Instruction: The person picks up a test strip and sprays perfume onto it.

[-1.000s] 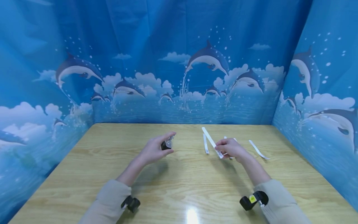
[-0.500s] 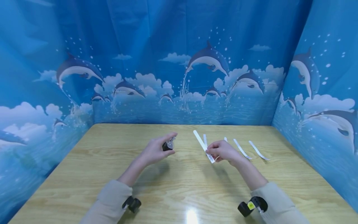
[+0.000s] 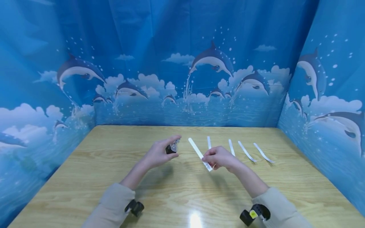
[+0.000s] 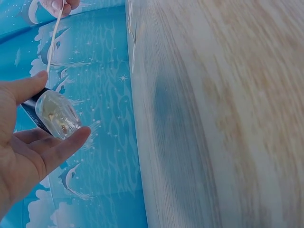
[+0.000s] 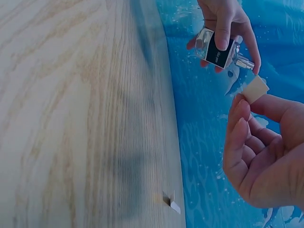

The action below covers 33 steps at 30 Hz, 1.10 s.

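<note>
My left hand grips a small clear glass perfume bottle with a black label. Its index fingertip rests at the silver spray top, and the thumb lies across the label. To the right, my right hand pinches a long white paper test strip near its printed lower end. The strip's rounded far end points up and left, toward the bottle, with a gap between them in the head view. Both hands are raised above the wooden table.
Several more white test strips lie in a row at the right: a partly covered strip behind the right hand, then a strip, a curled strip and another curled strip. A blue dolphin-print curtain encloses the table's back and sides.
My right hand has carried the strip left and nearer to me, uncovering strips lying behind it. The left hand with the perfume bottle has stayed nearly still.
</note>
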Tool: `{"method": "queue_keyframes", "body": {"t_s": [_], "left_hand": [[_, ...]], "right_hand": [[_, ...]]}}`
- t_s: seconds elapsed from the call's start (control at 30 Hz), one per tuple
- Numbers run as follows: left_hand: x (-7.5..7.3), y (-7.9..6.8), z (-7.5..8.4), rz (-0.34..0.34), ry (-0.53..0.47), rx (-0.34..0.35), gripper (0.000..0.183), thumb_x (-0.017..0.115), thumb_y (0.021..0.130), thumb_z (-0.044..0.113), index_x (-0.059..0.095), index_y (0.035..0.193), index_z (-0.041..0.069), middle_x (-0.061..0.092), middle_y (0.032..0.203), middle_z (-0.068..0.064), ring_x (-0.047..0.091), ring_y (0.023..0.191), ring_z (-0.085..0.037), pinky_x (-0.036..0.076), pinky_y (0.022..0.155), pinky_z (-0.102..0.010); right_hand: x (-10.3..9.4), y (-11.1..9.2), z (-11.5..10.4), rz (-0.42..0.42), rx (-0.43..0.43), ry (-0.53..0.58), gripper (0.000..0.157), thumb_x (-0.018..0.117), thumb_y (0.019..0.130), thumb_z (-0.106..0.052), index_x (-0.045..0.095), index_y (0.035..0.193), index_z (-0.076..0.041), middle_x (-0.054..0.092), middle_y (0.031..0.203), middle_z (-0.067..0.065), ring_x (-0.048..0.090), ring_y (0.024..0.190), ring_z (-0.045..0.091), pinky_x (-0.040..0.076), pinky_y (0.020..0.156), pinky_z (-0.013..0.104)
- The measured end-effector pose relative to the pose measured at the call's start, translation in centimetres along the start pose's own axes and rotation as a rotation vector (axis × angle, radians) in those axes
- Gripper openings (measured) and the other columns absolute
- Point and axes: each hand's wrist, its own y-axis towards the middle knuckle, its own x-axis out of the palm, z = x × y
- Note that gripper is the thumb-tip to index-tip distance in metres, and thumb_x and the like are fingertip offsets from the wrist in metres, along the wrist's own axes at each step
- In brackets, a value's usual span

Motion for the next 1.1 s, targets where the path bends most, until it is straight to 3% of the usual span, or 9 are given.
{"method": "queue_keyframes", "body": {"t_s": [0.6,1.1], "left_hand": [[0.4,0.4,0.3,0.078,0.103,0.05,0.062,0.077,0.075,0.012,0.053,0.132,0.017,0.061,0.121,-0.009,0.062,0.097,-0.027,0.05,0.081,-0.039],[0.6,0.3,0.5,0.091,0.162,0.06,0.057,0.078,0.074,0.011,0.056,0.127,0.015,0.067,0.105,-0.01,0.064,0.082,-0.023,0.051,0.069,-0.038]], "right_hand": [[1.4,0.3,-0.6,-0.018,0.015,-0.005,0.019,0.061,0.086,-0.011,0.063,0.092,0.007,0.053,0.061,0.0,0.047,0.055,0.01,0.041,0.05,0.023],[1.8,0.5,-0.7,-0.02,0.037,-0.008,0.019,0.06,0.088,-0.011,0.063,0.094,0.007,0.053,0.063,0.001,0.047,0.055,0.011,0.04,0.051,0.023]]}}
